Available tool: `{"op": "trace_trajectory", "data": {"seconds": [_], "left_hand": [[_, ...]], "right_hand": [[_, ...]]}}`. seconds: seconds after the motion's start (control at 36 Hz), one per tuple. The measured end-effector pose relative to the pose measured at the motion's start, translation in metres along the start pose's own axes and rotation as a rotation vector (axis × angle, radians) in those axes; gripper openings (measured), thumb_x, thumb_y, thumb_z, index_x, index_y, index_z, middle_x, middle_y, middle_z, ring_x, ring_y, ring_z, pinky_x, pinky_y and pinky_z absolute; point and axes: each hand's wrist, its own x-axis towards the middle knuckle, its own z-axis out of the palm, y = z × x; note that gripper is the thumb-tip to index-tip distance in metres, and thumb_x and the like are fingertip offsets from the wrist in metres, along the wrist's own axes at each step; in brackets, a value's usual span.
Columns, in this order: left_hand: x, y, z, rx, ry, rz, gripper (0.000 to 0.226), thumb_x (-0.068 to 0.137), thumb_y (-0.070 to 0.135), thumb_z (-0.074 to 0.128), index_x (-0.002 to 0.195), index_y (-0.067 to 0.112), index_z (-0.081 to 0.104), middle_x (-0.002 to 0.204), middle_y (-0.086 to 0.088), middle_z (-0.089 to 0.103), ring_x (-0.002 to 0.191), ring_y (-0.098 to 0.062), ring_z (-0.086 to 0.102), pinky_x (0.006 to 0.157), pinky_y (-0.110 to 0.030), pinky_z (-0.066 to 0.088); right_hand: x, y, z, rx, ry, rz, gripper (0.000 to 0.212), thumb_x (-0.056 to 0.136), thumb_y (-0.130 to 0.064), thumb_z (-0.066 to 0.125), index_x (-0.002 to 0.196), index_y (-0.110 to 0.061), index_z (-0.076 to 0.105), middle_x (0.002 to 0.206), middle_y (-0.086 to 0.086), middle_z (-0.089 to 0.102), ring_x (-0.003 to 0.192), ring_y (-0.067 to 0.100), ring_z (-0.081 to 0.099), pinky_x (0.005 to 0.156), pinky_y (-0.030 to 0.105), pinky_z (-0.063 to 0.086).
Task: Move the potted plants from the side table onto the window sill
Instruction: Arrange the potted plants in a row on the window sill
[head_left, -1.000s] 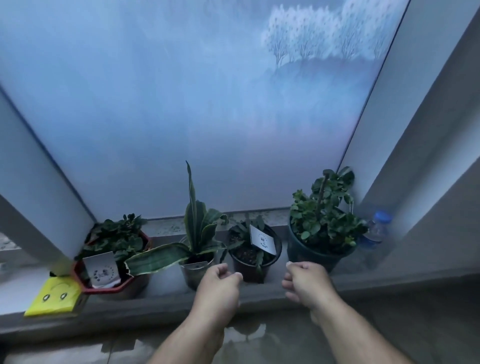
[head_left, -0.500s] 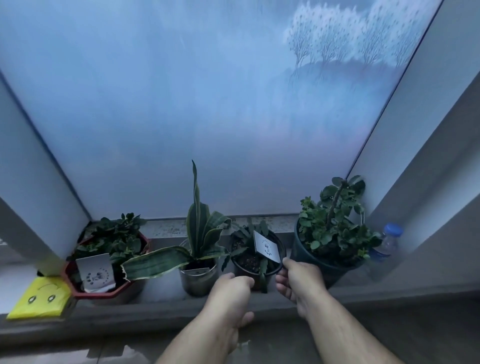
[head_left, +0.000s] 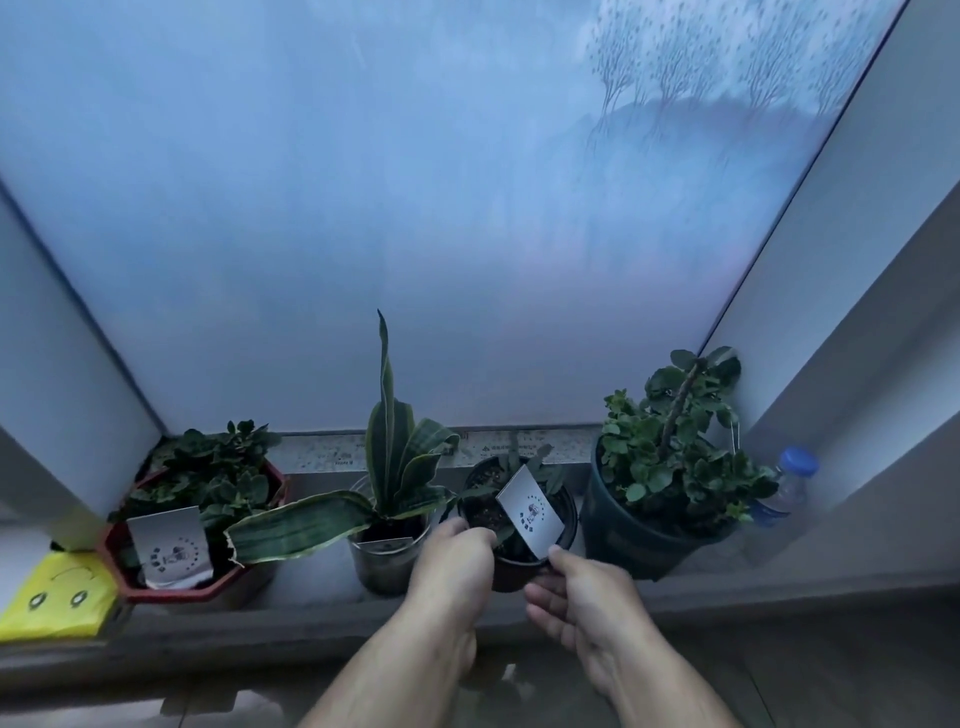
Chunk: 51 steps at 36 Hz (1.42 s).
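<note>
Window sill (head_left: 322, 597) with four potted plants, both hands (head_left: 519, 582) gripping the small dark pot (head_left: 563, 525) of soil.

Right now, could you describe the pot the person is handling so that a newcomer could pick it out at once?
Look along the window sill under the frosted window, where four potted plants stand in a row. The small dark pot is third from the left, between the tall striped-leaf plant and the big bushy plant. Only it has a white tag tilted in its soil and both hands at its rim.
</note>
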Motion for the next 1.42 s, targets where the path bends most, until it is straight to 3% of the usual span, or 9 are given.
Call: {"op": "trace_trajectory", "data": {"seconds": [0.11, 0.28, 0.39, 0.47, 0.56, 0.58, 0.69, 1.06, 1.42], "left_hand": [[0.001, -0.008, -0.001, 0.05, 0.003, 0.028, 0.016, 0.094, 0.005, 0.054, 0.093, 0.012, 0.068, 0.089, -0.008, 0.072, 0.078, -0.016, 0.06, 0.063, -0.028, 0.042], [0.003, -0.01, 0.004, 0.12, -0.058, 0.058, 0.024, 0.092, 0.0, 0.053, 0.099, 0.014, 0.072, 0.09, -0.002, 0.077, 0.084, -0.012, 0.067, 0.062, -0.022, 0.046], [0.001, -0.004, 0.002, 0.081, -0.03, 0.081, 0.026, 0.095, -0.003, 0.053, 0.083, 0.019, 0.063, 0.074, 0.007, 0.063, 0.069, -0.002, 0.054, 0.043, -0.006, 0.041], [0.002, -0.009, 0.002, 0.06, 0.0, 0.032, 0.021, 0.094, 0.002, 0.057, 0.081, 0.018, 0.059, 0.077, 0.007, 0.057, 0.07, -0.003, 0.049, 0.058, -0.02, 0.039], [-0.001, -0.012, 0.005, 0.047, 0.113, -0.002, 0.036, 0.091, 0.009, 0.062, 0.126, 0.011, 0.056, 0.112, -0.002, 0.063, 0.1, -0.017, 0.058, 0.086, -0.027, 0.036], [0.0, -0.016, 0.005, 0.025, 0.137, 0.0, 0.034, 0.09, 0.008, 0.061, 0.124, 0.014, 0.056, 0.111, -0.003, 0.062, 0.1, -0.02, 0.057, 0.089, -0.031, 0.036], [0.0, -0.02, 0.004, -0.057, 0.122, -0.152, 0.01, 0.091, 0.005, 0.055, 0.086, 0.013, 0.056, 0.082, -0.005, 0.055, 0.085, -0.025, 0.056, 0.08, -0.039, 0.045], [0.029, -0.034, -0.002, -0.357, 0.027, -0.162, 0.026, 0.097, -0.007, 0.046, 0.122, -0.008, 0.056, 0.118, -0.023, 0.066, 0.118, -0.031, 0.061, 0.101, -0.044, 0.05], [0.027, -0.032, 0.008, -0.3, -0.137, -0.108, 0.036, 0.098, -0.007, 0.038, 0.108, 0.01, 0.068, 0.101, -0.011, 0.078, 0.106, -0.025, 0.067, 0.106, -0.043, 0.046]], "right_hand": [[0.011, -0.007, -0.003, -0.05, 0.061, -0.08, 0.019, 0.101, -0.019, 0.057, 0.108, -0.003, 0.065, 0.1, 0.018, 0.071, 0.076, 0.023, 0.07, 0.057, 0.032, 0.059], [0.015, -0.008, -0.004, -0.039, 0.046, -0.03, 0.013, 0.102, -0.011, 0.053, 0.099, -0.002, 0.061, 0.075, 0.013, 0.062, 0.064, 0.021, 0.066, 0.052, 0.03, 0.056], [0.007, -0.005, -0.003, -0.024, -0.013, 0.03, 0.013, 0.102, -0.011, 0.055, 0.095, -0.002, 0.062, 0.074, 0.014, 0.068, 0.066, 0.022, 0.069, 0.05, 0.029, 0.055], [0.003, -0.006, -0.006, -0.044, -0.034, 0.036, 0.013, 0.101, -0.012, 0.056, 0.099, -0.003, 0.065, 0.081, 0.016, 0.07, 0.07, 0.025, 0.07, 0.055, 0.032, 0.057], [0.004, -0.008, -0.01, -0.057, -0.001, -0.022, 0.013, 0.101, -0.013, 0.056, 0.099, -0.004, 0.064, 0.089, 0.017, 0.069, 0.076, 0.026, 0.07, 0.06, 0.035, 0.059], [0.004, -0.008, -0.011, -0.049, 0.013, -0.038, 0.012, 0.101, -0.013, 0.055, 0.098, -0.004, 0.063, 0.091, 0.017, 0.068, 0.078, 0.026, 0.071, 0.061, 0.035, 0.059], [0.003, -0.01, -0.009, -0.027, 0.012, -0.055, 0.012, 0.102, -0.013, 0.054, 0.097, -0.005, 0.061, 0.086, 0.015, 0.067, 0.076, 0.025, 0.071, 0.061, 0.035, 0.058], [-0.004, -0.007, -0.007, -0.056, -0.084, 0.065, 0.014, 0.1, -0.015, 0.059, 0.102, -0.004, 0.068, 0.079, 0.012, 0.078, 0.07, 0.02, 0.076, 0.057, 0.031, 0.06], [0.005, -0.013, -0.008, 0.002, 0.038, -0.055, 0.008, 0.1, -0.005, 0.057, 0.103, 0.002, 0.062, 0.102, 0.023, 0.07, 0.084, 0.025, 0.073, 0.067, 0.035, 0.064]]}}
